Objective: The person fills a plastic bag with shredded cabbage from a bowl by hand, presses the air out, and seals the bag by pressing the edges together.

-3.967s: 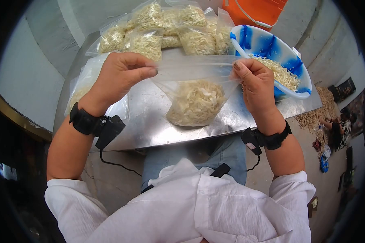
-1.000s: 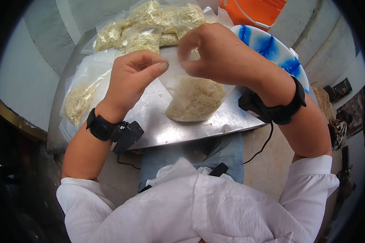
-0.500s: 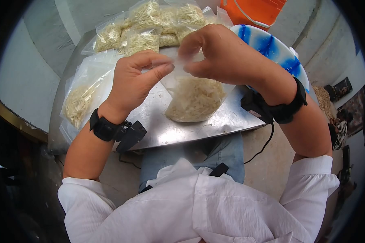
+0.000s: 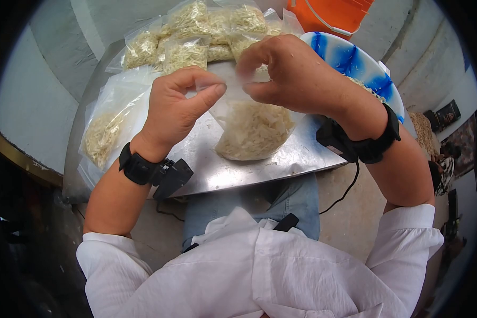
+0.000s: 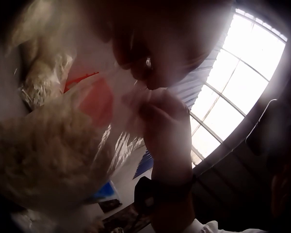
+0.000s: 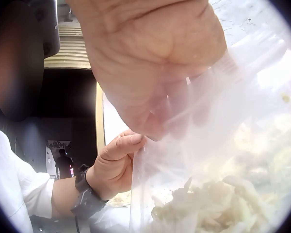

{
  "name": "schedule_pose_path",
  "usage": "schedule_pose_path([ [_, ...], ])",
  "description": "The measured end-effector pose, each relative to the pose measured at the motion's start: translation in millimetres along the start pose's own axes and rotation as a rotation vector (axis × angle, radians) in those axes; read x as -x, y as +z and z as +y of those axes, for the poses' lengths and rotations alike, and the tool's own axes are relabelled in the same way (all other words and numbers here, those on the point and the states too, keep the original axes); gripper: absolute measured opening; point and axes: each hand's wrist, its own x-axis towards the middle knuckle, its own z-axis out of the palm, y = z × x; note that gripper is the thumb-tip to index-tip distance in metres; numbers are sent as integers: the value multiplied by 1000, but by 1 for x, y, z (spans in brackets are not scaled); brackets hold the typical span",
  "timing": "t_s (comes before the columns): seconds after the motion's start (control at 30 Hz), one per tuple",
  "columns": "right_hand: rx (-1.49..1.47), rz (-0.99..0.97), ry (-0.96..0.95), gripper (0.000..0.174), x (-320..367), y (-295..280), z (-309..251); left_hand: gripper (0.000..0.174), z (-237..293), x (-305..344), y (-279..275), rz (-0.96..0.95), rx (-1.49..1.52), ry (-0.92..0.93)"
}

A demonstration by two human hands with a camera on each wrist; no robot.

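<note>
A clear zip bag (image 4: 257,132), its lower part filled with pale shredded strips, sits upright on the metal table (image 4: 206,164) in front of the body. With thumb and forefinger my left hand (image 4: 177,103) pinches its top left corner; the right wrist view also shows this left hand (image 6: 116,165) at the bag's edge. My right hand (image 4: 294,74) reaches across over the bag and grips its top edge close to the left fingertips. Plastic covers the right hand's fingers (image 6: 177,104) in the right wrist view. The bag's right top corner is hidden behind that hand.
Several filled bags (image 4: 188,53) are piled at the back. Flat bags (image 4: 116,106), one with strips inside, lie at the left. A blue and white basin (image 4: 376,79) with more strips stands at the right, an orange bucket (image 4: 328,16) behind. A person (image 4: 445,167) is far right.
Four seconds ago my hands held the bag's top stretched at both ends. My right hand has since moved left along the top to the left hand; over the last second it shifts slightly right.
</note>
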Motion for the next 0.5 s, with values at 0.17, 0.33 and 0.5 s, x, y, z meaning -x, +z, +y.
schedule_pose_path([
  [0.17, 21, 9, -27, 13, 0, 2, 0, 8, -4, 0, 1, 10, 20, 4],
  [0.33, 96, 0, -60, 12, -2, 1, -2, 9, 0, 1, 3, 22, -13, -7],
  [0.5, 92, 7, -48, 11, -2, 1, -3, 11, 0, -1, 7, 61, 55, 19],
])
